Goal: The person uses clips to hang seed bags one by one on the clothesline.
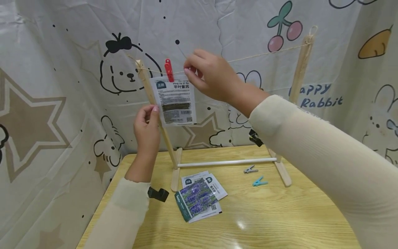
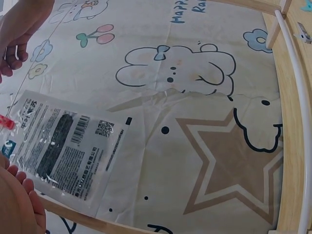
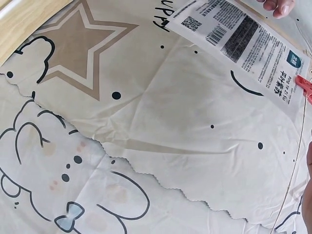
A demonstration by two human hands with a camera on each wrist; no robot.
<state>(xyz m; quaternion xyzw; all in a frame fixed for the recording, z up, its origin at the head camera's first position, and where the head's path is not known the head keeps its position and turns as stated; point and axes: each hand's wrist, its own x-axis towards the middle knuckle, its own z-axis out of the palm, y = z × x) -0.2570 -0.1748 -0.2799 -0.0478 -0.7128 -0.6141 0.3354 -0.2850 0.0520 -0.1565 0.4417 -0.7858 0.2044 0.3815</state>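
A seed packet (image 1: 176, 101) with printed text hangs from a string (image 1: 267, 54) by a red clothespin (image 1: 169, 70). My left hand (image 1: 147, 126) is at the packet's left edge with loosely bent fingers; the right wrist view shows a small gap between its fingertips (image 3: 280, 9) and the packet. Beside the clothespin, my right hand (image 1: 214, 73) is raised at the string, thumb and forefinger close together. In the left wrist view, the string runs past this hand (image 2: 14, 46), which shows nothing held.
Wooden posts (image 1: 301, 69) joined by a white rod (image 1: 227, 162) carry the string. Below lie several seed packets (image 1: 199, 197), a grey clothespin (image 1: 250, 169) and a blue clothespin (image 1: 259, 181) on the wooden table (image 1: 280, 214). A patterned cloth (image 1: 199, 20) hangs behind.
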